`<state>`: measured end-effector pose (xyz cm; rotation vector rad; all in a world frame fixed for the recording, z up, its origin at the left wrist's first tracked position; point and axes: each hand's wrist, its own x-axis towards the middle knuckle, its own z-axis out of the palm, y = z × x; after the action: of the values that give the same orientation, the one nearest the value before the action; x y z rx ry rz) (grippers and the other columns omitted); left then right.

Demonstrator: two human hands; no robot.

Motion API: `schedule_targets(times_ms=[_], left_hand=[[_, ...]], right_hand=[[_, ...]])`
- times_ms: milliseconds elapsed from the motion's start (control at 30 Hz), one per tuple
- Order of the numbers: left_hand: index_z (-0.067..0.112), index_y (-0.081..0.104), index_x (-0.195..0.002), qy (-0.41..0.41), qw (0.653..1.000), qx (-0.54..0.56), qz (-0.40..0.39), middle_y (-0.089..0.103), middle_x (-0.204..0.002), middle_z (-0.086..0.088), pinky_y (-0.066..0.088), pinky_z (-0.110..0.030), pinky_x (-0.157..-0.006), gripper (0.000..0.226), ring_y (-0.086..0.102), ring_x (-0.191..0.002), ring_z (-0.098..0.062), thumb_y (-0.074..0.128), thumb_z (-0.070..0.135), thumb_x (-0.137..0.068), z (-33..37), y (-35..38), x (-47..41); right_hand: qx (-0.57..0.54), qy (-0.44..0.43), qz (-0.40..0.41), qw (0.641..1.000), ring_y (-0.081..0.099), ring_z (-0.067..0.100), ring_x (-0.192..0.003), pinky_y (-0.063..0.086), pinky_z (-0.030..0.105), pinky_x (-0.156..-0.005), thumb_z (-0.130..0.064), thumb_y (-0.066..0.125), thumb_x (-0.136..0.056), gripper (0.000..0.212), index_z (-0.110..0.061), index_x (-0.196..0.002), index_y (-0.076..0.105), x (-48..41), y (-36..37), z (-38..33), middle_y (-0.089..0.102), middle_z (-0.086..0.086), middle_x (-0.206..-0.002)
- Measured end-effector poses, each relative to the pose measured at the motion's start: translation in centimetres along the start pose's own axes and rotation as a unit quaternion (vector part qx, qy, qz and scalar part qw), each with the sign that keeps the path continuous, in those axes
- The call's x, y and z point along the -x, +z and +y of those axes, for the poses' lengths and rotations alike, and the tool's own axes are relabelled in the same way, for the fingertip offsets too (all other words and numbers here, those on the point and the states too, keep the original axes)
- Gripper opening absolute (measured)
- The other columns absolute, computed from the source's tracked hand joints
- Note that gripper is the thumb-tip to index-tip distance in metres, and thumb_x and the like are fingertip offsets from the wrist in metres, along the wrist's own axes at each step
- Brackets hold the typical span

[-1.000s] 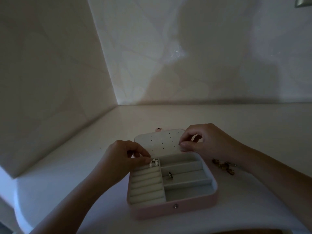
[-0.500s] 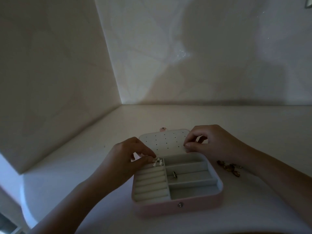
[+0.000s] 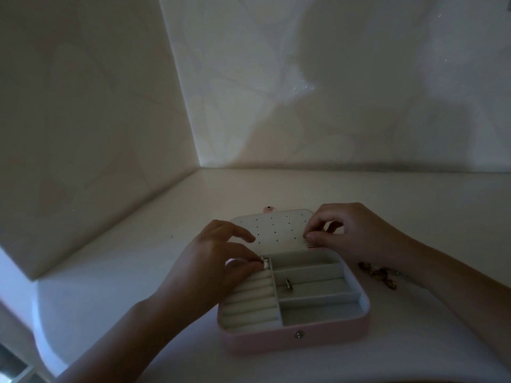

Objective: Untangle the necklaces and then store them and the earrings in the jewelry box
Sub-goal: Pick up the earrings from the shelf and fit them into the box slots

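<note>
Jewelry box [image 3: 340, 334] sits open on the bench [image 3: 132, 272], pink shell, dotted lid [image 3: 276, 230] folded back behind it; left hand [image 3: 215, 261] pinches a small pale earring [image 3: 266, 264] at the box's back-left corner, above the ring rolls [image 3: 249, 302]; right hand [image 3: 351, 233] pinches the lid's right edge, fingers curled; metal hoop [image 3: 289, 285] lies in the box's middle right compartment; gold jewelry heap [image 3: 378, 273] on the bench just right of the box.
</note>
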<state>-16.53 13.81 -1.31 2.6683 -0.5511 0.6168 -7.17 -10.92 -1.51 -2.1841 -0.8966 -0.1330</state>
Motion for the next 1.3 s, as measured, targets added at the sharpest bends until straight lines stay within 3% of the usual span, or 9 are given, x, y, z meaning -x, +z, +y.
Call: schedule_targets(times_ms=[100, 267, 333, 433, 500, 700, 900, 1033, 1300], left_hand=[[0.032, 0.076, -0.081, 0.007, 0.999, -0.050, -0.007, 0.066, -0.101, 0.013, 0.046, -0.019, -0.078, 0.039, 0.056, -0.101, -0.007, 0.044, 0.053, -0.083, 0.5, -0.2, 0.1], [0.031, 0.075, -0.074, 0.004, 0.994, -0.112, 0.017, 0.069, -0.091, 0.010, 0.049, -0.026, -0.072, 0.039, 0.063, -0.092, -0.015, 0.042, 0.051, -0.082, 0.7, -0.3, 0.1], [0.032, 0.074, -0.074, -0.016, 0.993, -0.118, 0.024, 0.067, -0.092, 0.012, 0.045, -0.025, -0.076, 0.040, 0.061, -0.095, -0.013, 0.043, 0.055, -0.083, 1.1, -0.3, -0.1], [0.033, 0.073, -0.093, -0.062, 0.993, -0.097, -0.006, 0.055, -0.110, 0.022, 0.030, -0.017, -0.089, 0.033, 0.040, -0.112, 0.000, 0.050, 0.055, -0.086, 1.5, -0.3, -0.5], [0.034, 0.070, -0.100, -0.077, 0.994, -0.068, -0.031, 0.050, -0.115, 0.024, 0.026, -0.009, -0.085, 0.026, 0.031, -0.108, 0.008, 0.055, 0.051, -0.087, 1.2, -0.2, -0.6], [0.041, 0.070, -0.104, -0.097, 0.994, -0.018, -0.051, 0.048, -0.102, 0.033, 0.028, 0.002, -0.078, 0.019, 0.039, -0.092, 0.017, 0.062, 0.038, -0.088, 0.7, -0.7, 0.3], [0.041, 0.065, -0.106, -0.073, 0.996, 0.025, -0.037, 0.043, -0.100, 0.039, 0.029, 0.003, -0.082, 0.020, 0.041, -0.103, 0.017, 0.063, 0.039, -0.086, 1.3, -0.6, 0.4], [0.036, 0.069, -0.102, -0.045, 0.996, 0.025, -0.067, 0.049, -0.109, 0.028, 0.030, 0.000, -0.084, 0.020, 0.042, -0.110, 0.007, 0.063, 0.043, -0.084, 1.7, -0.4, -0.3], [0.034, 0.069, -0.091, -0.048, 0.995, 0.044, -0.071, 0.054, -0.109, 0.024, 0.031, 0.002, -0.084, 0.009, 0.043, -0.107, 0.011, 0.066, 0.037, -0.083, 0.8, -0.1, -0.5]], right_hand=[[0.001, -0.003, 0.001, 1.000, 0.063, 0.000, -0.083, 0.053, 0.027, -0.079, -0.023, 0.072, -0.083, 0.008, -0.031, -0.081, 0.072, 0.0, 0.0, -0.1, 0.068, -0.017, -0.085], [0.001, 0.001, 0.001, 1.000, 0.063, 0.000, -0.083, 0.053, 0.031, -0.081, -0.025, 0.072, -0.083, 0.007, -0.031, -0.081, 0.072, 0.0, 0.1, 0.0, 0.068, -0.018, -0.086], [-0.002, 0.000, 0.000, 1.000, 0.063, 0.000, -0.083, 0.053, 0.030, -0.080, -0.025, 0.072, -0.083, 0.008, -0.032, -0.080, 0.072, 0.0, 0.1, 0.0, 0.067, -0.019, -0.086], [0.000, 0.001, 0.001, 1.000, 0.063, -0.001, -0.083, 0.053, 0.028, -0.080, -0.025, 0.072, -0.083, 0.006, -0.031, -0.081, 0.073, 0.0, 0.1, 0.0, 0.067, -0.020, -0.085], [0.003, 0.001, 0.001, 1.000, 0.063, -0.001, -0.083, 0.053, 0.028, -0.080, -0.025, 0.072, -0.083, 0.005, -0.030, -0.082, 0.073, 0.0, 0.1, 0.0, 0.067, -0.020, -0.086], [0.004, 0.000, -0.002, 1.000, 0.063, 0.000, -0.083, 0.053, 0.031, -0.081, -0.024, 0.072, -0.082, 0.006, -0.029, -0.081, 0.073, -0.1, 0.1, 0.0, 0.067, -0.018, -0.085], [0.001, 0.001, -0.003, 1.000, 0.063, -0.001, -0.083, 0.053, 0.028, -0.080, -0.024, 0.071, -0.083, 0.006, -0.029, -0.081, 0.073, 0.0, 0.1, -0.1, 0.068, -0.017, -0.086], [0.001, 0.001, -0.002, 1.000, 0.063, 0.000, -0.083, 0.053, 0.030, -0.080, -0.023, 0.072, -0.082, 0.005, -0.028, -0.081, 0.073, 0.0, 0.0, -0.2, 0.068, -0.016, -0.086], [0.016, -0.008, -0.008, 1.000, 0.063, -0.001, -0.083, 0.052, 0.024, -0.078, -0.023, 0.073, -0.083, 0.006, -0.029, -0.082, 0.073, 0.0, -0.1, -0.3, 0.067, -0.015, -0.086]])
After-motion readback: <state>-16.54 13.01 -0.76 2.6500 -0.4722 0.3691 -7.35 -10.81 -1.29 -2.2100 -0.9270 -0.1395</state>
